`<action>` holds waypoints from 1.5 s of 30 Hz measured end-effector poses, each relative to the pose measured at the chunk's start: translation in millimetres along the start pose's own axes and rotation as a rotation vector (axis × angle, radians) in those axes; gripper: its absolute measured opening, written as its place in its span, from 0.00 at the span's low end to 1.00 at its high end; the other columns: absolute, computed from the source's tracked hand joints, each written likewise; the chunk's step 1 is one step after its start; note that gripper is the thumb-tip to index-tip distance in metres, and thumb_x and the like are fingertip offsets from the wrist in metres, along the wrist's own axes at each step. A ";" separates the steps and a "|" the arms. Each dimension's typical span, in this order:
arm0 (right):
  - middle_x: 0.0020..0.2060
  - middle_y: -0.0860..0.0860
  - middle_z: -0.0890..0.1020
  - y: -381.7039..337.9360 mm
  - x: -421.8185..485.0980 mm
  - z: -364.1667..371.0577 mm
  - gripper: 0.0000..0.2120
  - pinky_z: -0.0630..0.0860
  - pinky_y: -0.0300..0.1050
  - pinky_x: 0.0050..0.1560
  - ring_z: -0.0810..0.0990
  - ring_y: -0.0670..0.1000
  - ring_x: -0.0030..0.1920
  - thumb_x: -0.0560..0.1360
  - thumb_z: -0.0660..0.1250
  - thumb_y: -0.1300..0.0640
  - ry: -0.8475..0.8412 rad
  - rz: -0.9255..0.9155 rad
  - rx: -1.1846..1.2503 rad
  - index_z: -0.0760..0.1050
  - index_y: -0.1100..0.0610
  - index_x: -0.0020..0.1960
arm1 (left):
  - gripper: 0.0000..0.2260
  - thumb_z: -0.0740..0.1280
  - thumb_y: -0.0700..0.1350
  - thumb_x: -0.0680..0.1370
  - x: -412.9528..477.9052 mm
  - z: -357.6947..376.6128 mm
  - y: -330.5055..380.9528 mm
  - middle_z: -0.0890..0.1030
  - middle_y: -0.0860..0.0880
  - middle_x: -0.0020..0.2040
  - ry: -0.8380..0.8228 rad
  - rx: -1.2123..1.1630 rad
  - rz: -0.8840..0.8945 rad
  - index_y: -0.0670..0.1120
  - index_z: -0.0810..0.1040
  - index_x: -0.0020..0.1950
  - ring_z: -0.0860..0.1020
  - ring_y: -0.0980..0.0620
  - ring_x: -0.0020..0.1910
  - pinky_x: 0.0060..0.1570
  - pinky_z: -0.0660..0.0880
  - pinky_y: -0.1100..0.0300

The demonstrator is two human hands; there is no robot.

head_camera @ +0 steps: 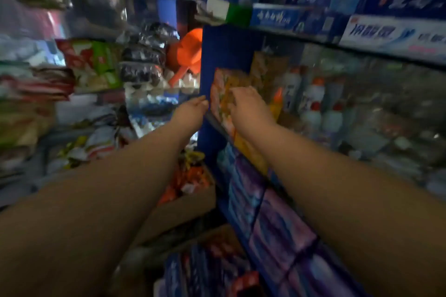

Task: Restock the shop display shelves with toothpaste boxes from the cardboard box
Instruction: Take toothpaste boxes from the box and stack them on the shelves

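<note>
Orange-pink pack [220, 94] was gripped at its top edge by the right hand [248, 108], fingers curled, left hand [193, 109] was held straight-fingered against the blue upright [217, 50] edge.

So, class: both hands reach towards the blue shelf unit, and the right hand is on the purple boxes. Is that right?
Not quite. The head view shows the right hand on the orange-and-pink packets, a shelf above the purple boxes. The left hand also reaches towards the blue shelf unit.
</note>
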State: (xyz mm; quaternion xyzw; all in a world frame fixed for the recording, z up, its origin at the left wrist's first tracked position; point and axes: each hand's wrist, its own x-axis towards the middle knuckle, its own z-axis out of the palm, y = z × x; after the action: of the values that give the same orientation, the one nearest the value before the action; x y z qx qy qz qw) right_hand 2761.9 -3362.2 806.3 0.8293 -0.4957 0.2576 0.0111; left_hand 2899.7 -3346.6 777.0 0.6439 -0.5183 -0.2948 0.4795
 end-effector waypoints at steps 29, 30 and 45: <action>0.59 0.57 0.77 50.2 -290.3 373.4 0.30 0.76 0.50 0.50 0.78 0.59 0.56 0.73 0.67 0.41 -1.132 0.869 0.257 0.68 0.60 0.66 | 0.32 0.71 0.56 0.72 -204.4 122.6 -395.9 0.68 0.40 0.66 -0.120 0.348 -1.055 0.43 0.67 0.70 0.74 0.40 0.62 0.63 0.73 0.45; 0.59 0.57 0.77 49.8 -291.6 375.9 0.30 0.75 0.49 0.48 0.78 0.59 0.56 0.73 0.67 0.40 -1.146 0.858 0.255 0.69 0.59 0.66 | 0.33 0.71 0.56 0.72 -204.1 124.5 -398.0 0.68 0.40 0.66 -0.116 0.364 -1.067 0.42 0.66 0.70 0.73 0.40 0.63 0.63 0.73 0.46; 0.57 0.57 0.76 42.8 -246.6 293.2 0.33 0.78 0.50 0.47 0.79 0.59 0.53 0.68 0.72 0.53 -0.807 0.945 0.570 0.61 0.56 0.67 | 0.25 0.61 0.60 0.78 -151.3 124.3 -306.8 0.81 0.42 0.55 -0.075 -0.219 -0.972 0.41 0.76 0.63 0.80 0.41 0.53 0.58 0.76 0.43</action>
State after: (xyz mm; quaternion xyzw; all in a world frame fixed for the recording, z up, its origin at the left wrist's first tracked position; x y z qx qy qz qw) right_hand 2755.9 -3262.9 433.8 0.5254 -0.6828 0.0257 -0.5069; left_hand 2865.1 -3240.7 430.6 0.7459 -0.1411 -0.5596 0.3326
